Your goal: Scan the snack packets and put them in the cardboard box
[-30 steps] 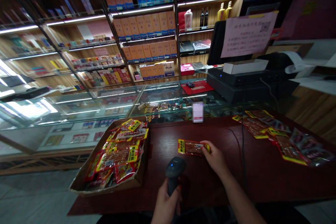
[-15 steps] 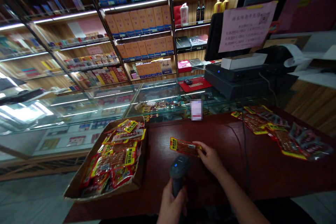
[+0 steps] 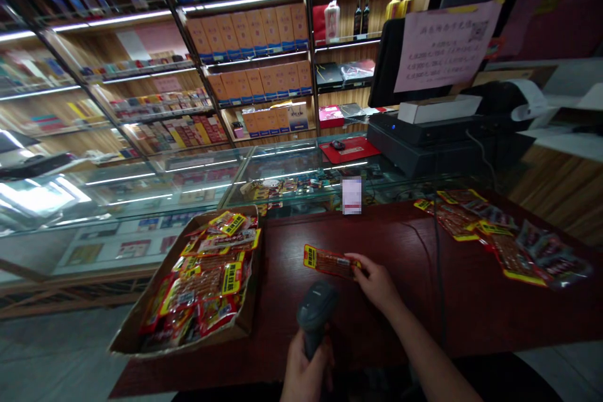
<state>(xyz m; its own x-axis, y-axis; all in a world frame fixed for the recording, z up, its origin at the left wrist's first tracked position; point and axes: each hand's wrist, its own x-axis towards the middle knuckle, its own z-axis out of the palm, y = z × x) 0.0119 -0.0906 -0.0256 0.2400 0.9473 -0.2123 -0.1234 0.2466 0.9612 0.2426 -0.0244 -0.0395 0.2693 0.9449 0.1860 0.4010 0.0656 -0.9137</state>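
Observation:
My left hand (image 3: pixel 307 361) is wrapped round the handle of a dark barcode scanner (image 3: pixel 316 308), whose head points away over the table. Just beyond it, my right hand (image 3: pixel 374 279) pinches the right end of a snack packet (image 3: pixel 330 262), red and yellow with a clear middle that shows brown sticks. The packet is held low over the dark red tabletop (image 3: pixel 292 314); whether it touches the wood I cannot tell. To the left, a cardboard box (image 3: pixel 252 308) holds a heap of similar packets (image 3: pixel 207 282).
More snack packets (image 3: pixel 511 257) lie at the right of the table, with a black cable (image 3: pixel 438 264) running near them. Behind stand a glass counter (image 3: pixel 207 182), a red mouse pad (image 3: pixel 353 152) and a monitor (image 3: pixel 386 63) with a pink notice (image 3: pixel 445 44). Shelves of boxes (image 3: pixel 264 31) line the back.
The scanner has shifted slightly left and its blue light no longer shows. Both hands keep their grips, and the packet has barely moved.

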